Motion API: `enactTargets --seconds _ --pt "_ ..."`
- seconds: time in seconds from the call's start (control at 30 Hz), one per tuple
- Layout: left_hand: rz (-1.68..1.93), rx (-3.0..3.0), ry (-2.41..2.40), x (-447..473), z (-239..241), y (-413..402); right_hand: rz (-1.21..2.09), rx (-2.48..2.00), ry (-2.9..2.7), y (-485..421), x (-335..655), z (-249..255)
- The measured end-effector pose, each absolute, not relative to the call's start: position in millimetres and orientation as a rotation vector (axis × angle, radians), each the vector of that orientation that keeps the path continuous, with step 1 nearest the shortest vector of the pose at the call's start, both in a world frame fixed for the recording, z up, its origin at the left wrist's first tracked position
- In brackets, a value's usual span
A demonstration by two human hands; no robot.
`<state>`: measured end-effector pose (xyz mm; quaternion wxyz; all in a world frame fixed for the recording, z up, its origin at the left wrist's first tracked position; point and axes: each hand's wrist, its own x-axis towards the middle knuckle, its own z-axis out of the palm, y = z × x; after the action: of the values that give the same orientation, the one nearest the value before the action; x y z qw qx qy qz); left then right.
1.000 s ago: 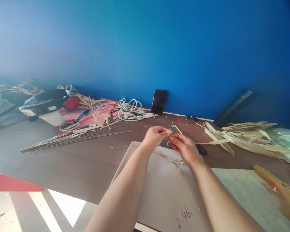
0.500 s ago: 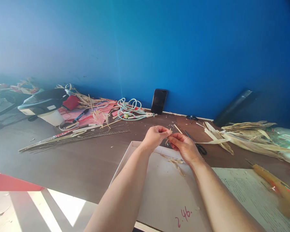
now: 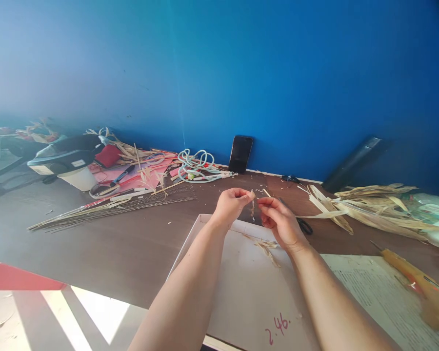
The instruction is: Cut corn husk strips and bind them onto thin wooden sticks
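Note:
My left hand (image 3: 232,207) is closed, with a thin pale strip of dried husk (image 3: 252,207) pinched between thumb and forefinger. The strip hangs down below the fingertips. Just right of it, my right hand (image 3: 278,219) has its thumb and forefinger drawn together; whether anything tiny is between them is too small to see. Both hands are above the far edge of a shallow white box (image 3: 249,292) with red handwriting on its surface. Several small husk scraps (image 3: 267,248) lie in the box under my hands.
Black-handled scissors (image 3: 305,225) lie beyond my right hand. Dried husks (image 3: 380,209) are piled at the right, above a printed sheet (image 3: 369,287). A phone (image 3: 241,154) leans on the blue wall. Left are a pale blue cord (image 3: 197,165), thin wires (image 3: 131,209) and a cap (image 3: 69,153).
My hands, which met at the fingertips, have parted slightly. My left hand has shifted a little left, and the husk strip now hangs visibly from its pinch.

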<state>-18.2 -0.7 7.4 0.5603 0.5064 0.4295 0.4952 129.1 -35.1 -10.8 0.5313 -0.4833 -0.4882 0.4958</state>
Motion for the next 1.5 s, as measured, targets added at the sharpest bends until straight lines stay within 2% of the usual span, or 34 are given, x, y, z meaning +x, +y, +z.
enactTargets --seconds 0.5,1.0,1.5 --pt "1.188 1.188 1.090 -14 6 -1 0.911 -1.345 -1.375 -34 126 -13" --pt "1.359 0.760 1.058 -29 1 14 1.053 -1.216 -1.065 -32 126 -14" --pt "1.033 1.156 0.991 -17 6 -3 1.129 -1.200 -1.129 -35 126 -12"
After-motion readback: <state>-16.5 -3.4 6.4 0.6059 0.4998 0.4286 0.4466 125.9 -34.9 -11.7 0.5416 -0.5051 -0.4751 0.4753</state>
